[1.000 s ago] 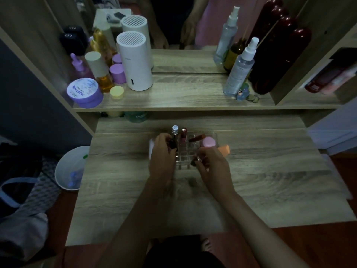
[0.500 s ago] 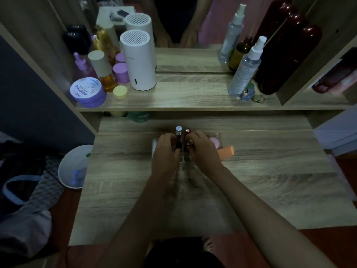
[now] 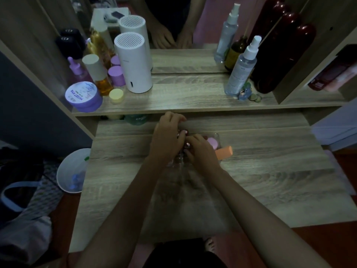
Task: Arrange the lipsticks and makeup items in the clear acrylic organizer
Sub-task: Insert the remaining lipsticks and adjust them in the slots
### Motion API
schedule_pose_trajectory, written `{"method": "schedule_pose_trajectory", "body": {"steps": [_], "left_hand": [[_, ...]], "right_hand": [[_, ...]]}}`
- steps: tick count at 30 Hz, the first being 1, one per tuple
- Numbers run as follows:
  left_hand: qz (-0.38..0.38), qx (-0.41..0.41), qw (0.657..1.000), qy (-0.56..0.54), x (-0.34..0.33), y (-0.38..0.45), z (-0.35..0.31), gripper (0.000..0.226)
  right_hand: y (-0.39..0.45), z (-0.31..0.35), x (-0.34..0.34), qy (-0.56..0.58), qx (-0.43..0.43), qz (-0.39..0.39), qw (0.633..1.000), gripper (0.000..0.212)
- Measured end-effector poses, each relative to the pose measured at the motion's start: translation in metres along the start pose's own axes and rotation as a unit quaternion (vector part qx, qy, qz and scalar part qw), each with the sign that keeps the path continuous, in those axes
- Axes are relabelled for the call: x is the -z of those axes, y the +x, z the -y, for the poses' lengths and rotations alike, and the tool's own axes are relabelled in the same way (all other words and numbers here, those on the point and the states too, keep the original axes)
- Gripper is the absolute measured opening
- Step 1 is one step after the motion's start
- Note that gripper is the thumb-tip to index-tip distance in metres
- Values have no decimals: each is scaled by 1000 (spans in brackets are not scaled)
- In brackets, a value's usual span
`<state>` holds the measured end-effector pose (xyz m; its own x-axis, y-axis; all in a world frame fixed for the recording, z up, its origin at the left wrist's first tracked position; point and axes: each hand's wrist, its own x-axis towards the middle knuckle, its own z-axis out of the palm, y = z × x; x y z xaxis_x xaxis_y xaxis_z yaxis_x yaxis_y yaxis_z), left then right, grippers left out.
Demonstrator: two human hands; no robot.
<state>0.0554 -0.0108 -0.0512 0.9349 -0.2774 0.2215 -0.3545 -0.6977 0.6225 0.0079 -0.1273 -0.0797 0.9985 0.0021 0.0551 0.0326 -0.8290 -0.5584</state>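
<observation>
The clear acrylic organizer (image 3: 176, 162) stands at the back middle of the wooden desk (image 3: 260, 171), mostly covered by both hands. My left hand (image 3: 167, 137) curls over its back left part, fingers closed around a shiny lipstick cap (image 3: 183, 133). My right hand (image 3: 201, 154) sits just right of it, fingertips pinching another lipstick top (image 3: 188, 145). A round pink makeup item (image 3: 212, 143) rests in the organizer's right section. An orange sponge block (image 3: 224, 152) pokes out at the right side. Other lipsticks are hidden by my hands.
The shelf above carries a white cylinder device (image 3: 133, 64), a purple jar (image 3: 83, 96), small bottles, a spray bottle (image 3: 241, 68) and dark red bottles (image 3: 280, 53) in front of a mirror. A white bin (image 3: 71, 171) stands on the floor at left.
My left hand moved up and back over the lipsticks. My right hand slid left from the pink item to the lipstick tops beside the left hand.
</observation>
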Motion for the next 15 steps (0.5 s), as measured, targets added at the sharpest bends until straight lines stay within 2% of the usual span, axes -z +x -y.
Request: {"method": "schedule_pose_trajectory", "body": {"steps": [5, 8, 12, 15], "left_hand": [[84, -25, 992, 86, -9, 13, 7, 33], [120, -31, 981, 147, -12, 18, 10, 38], [128, -29, 977, 165, -16, 17, 11, 30], [128, -28, 975, 178, -19, 20, 11, 22]], "right_hand": [[-1, 0, 15, 23, -11, -146, 989, 22], [-2, -4, 20, 31, -35, -202, 978, 30], [-3, -11, 9, 95, -109, -128, 981, 47], [2, -18, 5, 103, -137, -108, 979, 27]]}}
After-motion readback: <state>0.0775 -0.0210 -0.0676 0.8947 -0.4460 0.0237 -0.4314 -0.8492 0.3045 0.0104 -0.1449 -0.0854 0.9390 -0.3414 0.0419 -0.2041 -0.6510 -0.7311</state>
